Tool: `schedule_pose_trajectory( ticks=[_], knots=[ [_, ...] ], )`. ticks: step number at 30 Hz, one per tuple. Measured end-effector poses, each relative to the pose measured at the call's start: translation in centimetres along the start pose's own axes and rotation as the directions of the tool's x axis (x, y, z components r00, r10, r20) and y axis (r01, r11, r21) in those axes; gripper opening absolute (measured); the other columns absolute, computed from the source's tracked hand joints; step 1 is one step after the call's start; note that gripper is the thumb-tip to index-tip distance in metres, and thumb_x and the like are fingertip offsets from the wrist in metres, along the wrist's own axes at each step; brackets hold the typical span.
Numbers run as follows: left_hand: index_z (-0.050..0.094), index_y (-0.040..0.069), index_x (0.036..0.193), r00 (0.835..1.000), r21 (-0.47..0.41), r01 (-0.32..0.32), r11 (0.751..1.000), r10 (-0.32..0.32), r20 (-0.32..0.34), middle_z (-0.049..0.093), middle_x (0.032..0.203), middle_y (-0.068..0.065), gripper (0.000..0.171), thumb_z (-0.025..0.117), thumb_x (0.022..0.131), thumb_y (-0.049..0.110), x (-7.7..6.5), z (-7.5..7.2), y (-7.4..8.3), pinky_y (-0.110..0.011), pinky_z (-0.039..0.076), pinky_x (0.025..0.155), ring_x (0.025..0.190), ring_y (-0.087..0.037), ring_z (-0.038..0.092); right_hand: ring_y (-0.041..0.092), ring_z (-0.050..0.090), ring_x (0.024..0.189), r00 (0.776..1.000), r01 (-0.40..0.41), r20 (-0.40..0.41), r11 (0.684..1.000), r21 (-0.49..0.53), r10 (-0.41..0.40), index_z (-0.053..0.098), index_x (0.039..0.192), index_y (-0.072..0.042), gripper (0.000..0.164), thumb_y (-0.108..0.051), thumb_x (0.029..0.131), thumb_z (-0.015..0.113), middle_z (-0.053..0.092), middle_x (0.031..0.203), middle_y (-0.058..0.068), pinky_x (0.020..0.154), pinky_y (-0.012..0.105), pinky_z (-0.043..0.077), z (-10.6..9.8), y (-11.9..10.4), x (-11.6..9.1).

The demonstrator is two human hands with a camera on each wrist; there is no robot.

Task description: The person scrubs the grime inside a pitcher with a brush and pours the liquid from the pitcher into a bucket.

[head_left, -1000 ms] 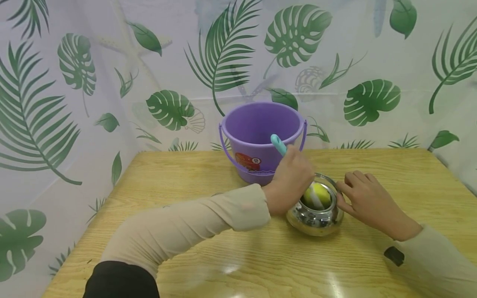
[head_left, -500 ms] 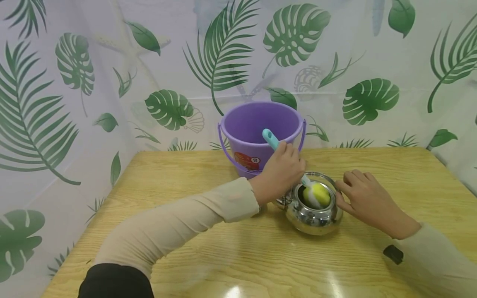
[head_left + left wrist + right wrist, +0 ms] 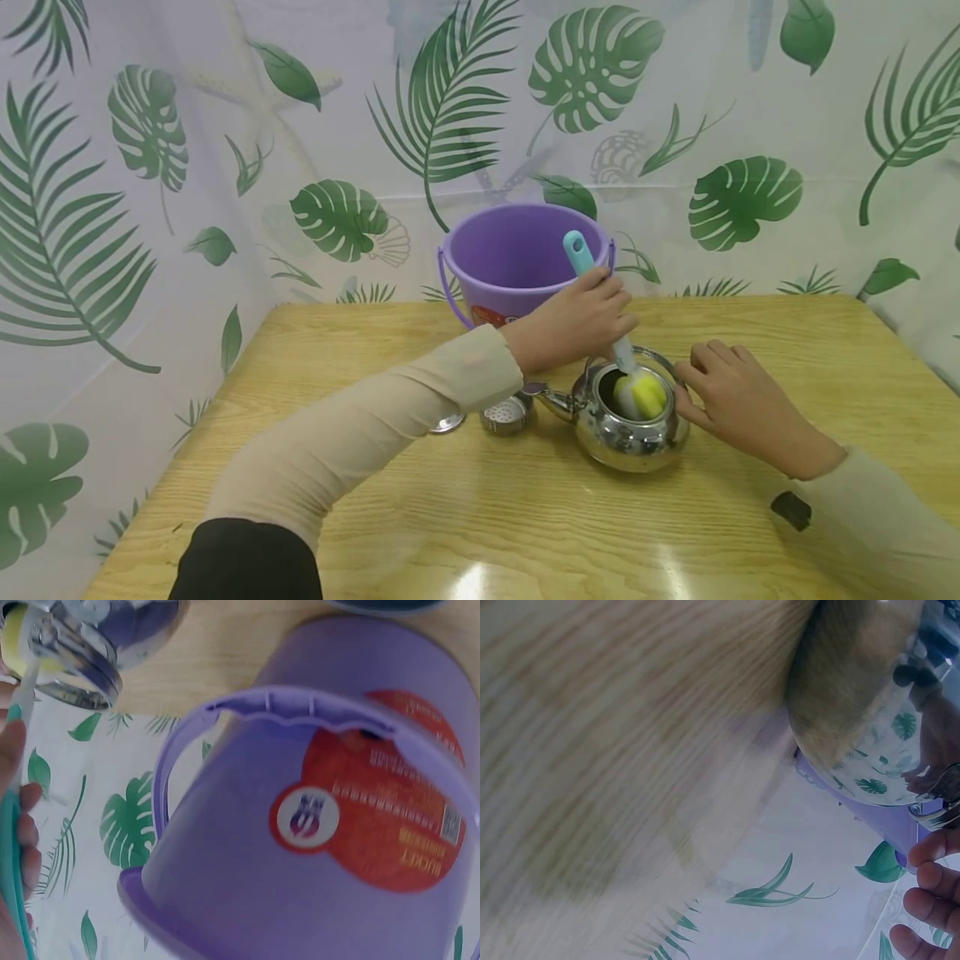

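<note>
My left hand (image 3: 573, 321) grips the teal and white handle of a sponge brush (image 3: 579, 252). Its yellow and grey sponge head sits in the round mouth of a shiny steel teapot (image 3: 630, 442). The brush leans, its handle end up and to the left. On the teapot's right side, my right hand (image 3: 731, 400) pinches the base of the raised hoop handle between thumb and forefinger. The right wrist view shows those fingers (image 3: 930, 900) by the handle's mount. The spout points left.
A purple bucket (image 3: 525, 242) stands behind, against a leaf-print backdrop (image 3: 450, 100). Left of the spout, a perforated metal strainer (image 3: 506, 414) lies on the wooden table (image 3: 495, 517). My left sleeve partly covers a metal lid (image 3: 448, 423) beside it.
My left hand shifts left, then up and slightly right, working the sponge in the teapot's mouth. The strainer, lid and spout come into view. My right hand stays at the teapot.
</note>
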State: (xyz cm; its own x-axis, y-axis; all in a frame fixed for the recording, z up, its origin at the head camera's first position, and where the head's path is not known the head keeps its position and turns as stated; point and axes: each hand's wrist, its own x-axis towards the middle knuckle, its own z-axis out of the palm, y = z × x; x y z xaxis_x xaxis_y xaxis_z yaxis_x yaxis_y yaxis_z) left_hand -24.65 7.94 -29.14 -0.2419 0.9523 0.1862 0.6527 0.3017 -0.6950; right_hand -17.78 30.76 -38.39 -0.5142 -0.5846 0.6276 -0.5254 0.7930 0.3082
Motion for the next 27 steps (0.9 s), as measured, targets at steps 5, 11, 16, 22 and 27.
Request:
schedule_pose_trajectory(
  ticks=[5,11,16,22,27],
  knots=[
    [0.061,0.027,0.106,0.997,-0.01,-0.077,0.997,0.077,-0.002,0.061,0.113,0.006,0.042,0.054,0.081,0.06,1.0,-0.3,-0.7,-0.03,0.032,0.099,0.108,-0.015,0.05,0.021,0.036,0.062,1.0,0.003,0.007,1.0,-0.002,-0.003,0.056,0.074,-0.005,0.048,-0.031,0.094,0.021,0.042,0.068,0.007,0.054,0.034,0.031,0.0,0.0,0.0],
    [0.06,0.028,0.115,0.975,0.0,-0.21,0.978,0.209,0.07,0.058,0.123,0.004,0.043,0.054,0.083,0.056,2.5,-1.3,-1.4,-0.031,0.029,0.105,0.117,-0.017,0.047,0.022,0.038,0.062,1.0,0.004,0.004,1.0,0.0,-0.004,0.057,0.075,-0.005,0.054,-0.034,0.097,0.017,0.044,0.068,0.007,0.053,0.036,0.032,0.1,0.0,0.0],
    [0.058,0.026,0.12,0.949,-0.011,-0.296,0.955,0.295,0.115,0.055,0.13,0.002,0.043,0.055,0.086,0.052,3.5,-1.9,-1.5,-0.034,0.022,0.114,0.125,-0.019,0.044,0.023,0.039,0.062,1.0,0.012,0.0,1.0,-0.006,-0.012,0.057,0.075,-0.004,0.054,-0.033,0.097,0.017,0.045,0.068,0.008,0.053,0.037,0.033,0.2,0.0,0.0],
    [0.06,0.024,0.117,0.926,0.011,-0.362,0.932,0.359,0.118,0.056,0.127,0.003,0.039,0.057,0.087,0.048,4.2,-2.5,-1.4,-0.033,0.022,0.112,0.124,-0.018,0.043,0.023,0.04,0.062,1.0,0.011,0.008,1.0,-0.004,-0.011,0.058,0.076,-0.004,0.056,-0.034,0.097,0.016,0.044,0.068,0.007,0.053,0.037,0.034,0.0,-0.1,0.0],
    [0.062,0.023,0.116,0.912,0.071,-0.403,0.912,0.394,0.116,0.057,0.126,0.001,0.037,0.058,0.087,0.045,4.6,-3.2,-1.2,-0.032,0.022,0.112,0.126,-0.019,0.043,0.021,0.038,0.062,1.0,0.006,0.014,1.0,-0.004,-0.006,0.059,0.076,-0.004,0.057,-0.034,0.097,0.015,0.043,0.067,0.006,0.052,0.036,0.033,-0.1,-0.1,0.1]
  ],
)
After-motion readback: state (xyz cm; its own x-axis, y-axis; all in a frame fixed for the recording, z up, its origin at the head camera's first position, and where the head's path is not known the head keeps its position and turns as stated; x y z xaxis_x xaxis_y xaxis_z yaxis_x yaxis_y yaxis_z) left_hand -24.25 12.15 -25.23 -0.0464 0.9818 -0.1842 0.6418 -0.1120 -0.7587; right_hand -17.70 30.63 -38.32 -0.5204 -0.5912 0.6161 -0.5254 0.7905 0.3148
